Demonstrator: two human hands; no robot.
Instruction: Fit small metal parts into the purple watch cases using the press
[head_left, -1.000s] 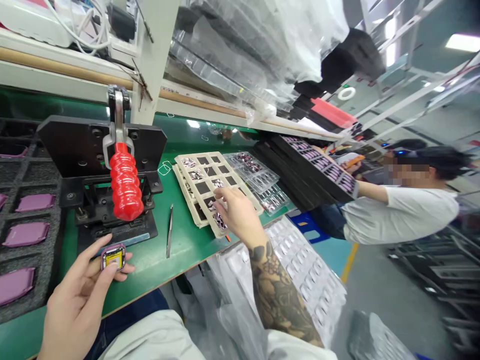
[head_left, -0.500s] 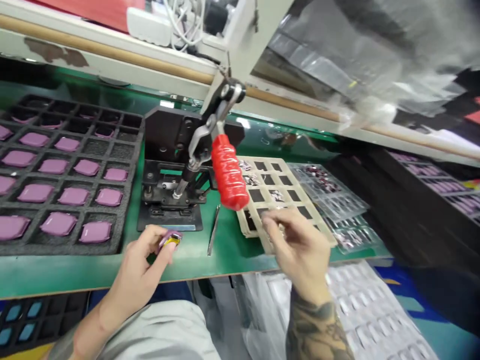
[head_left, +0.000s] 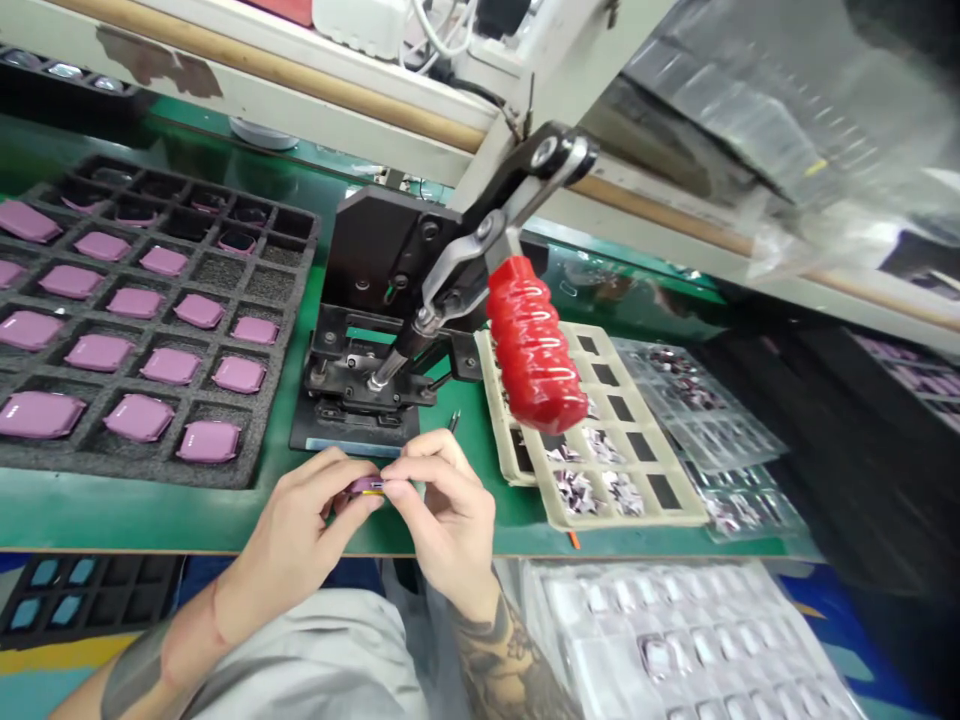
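My left hand (head_left: pixel 300 535) pinches a small purple watch case (head_left: pixel 365 487) above the front edge of the green bench (head_left: pixel 150 515). My right hand (head_left: pixel 446 510) has come against the same case, its thumb and fingers pressed together on the case's right end; any small part between them is hidden. Just behind both hands stands a black toggle press (head_left: pixel 375 310) with a red ribbed handle (head_left: pixel 536 345) hanging to the right. A pair of tweezers (head_left: pixel 453 421) lies beside the press base, partly hidden by my right hand.
A black foam tray (head_left: pixel 281 300) with several purple cases sits at the left. A cream tray (head_left: pixel 675 510) of small metal parts lies to the right, with clear blister trays (head_left: pixel 705 415) beyond it. White blister trays (head_left: pixel 675 640) lie below the bench edge.
My right hand left the cream parts tray and moved left to meet the left hand at the purple case. The view swung left, off the co-worker.
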